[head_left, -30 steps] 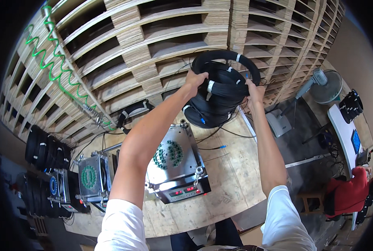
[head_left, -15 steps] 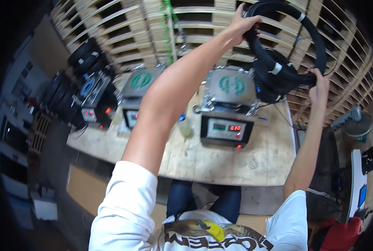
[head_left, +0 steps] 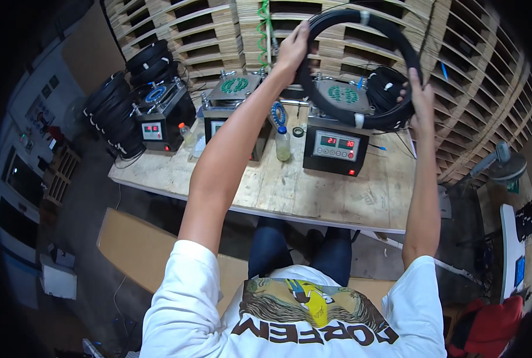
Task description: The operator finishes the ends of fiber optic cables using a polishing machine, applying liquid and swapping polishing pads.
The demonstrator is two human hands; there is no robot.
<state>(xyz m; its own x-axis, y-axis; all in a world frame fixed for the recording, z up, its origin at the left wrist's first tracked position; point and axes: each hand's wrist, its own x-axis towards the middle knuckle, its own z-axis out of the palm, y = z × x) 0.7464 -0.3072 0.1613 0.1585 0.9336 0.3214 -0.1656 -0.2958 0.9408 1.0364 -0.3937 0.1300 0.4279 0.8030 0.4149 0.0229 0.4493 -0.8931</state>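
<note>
I hold up a large coil of black cable, bound with white ties, above the right end of the workbench. My left hand is closed around the coil's left side, and my right hand grips its right side. Through the ring shows the metal top plate of the right-hand machine, with a ring of green marks on it. This machine has a lit red display on its front. Behind the coil's right side, more black cable coils lie partly hidden.
Two similar machines stand further left, the far-left machine beside stacked black coils. On the wooden bench are a blue-capped bottle, an orange-capped bottle and a tape roll. Stacked slatted wood rises behind.
The coil has moved left and away from the other coils at the right, now in front of the right-hand machine. Both hands moved with it. My view has shifted.
</note>
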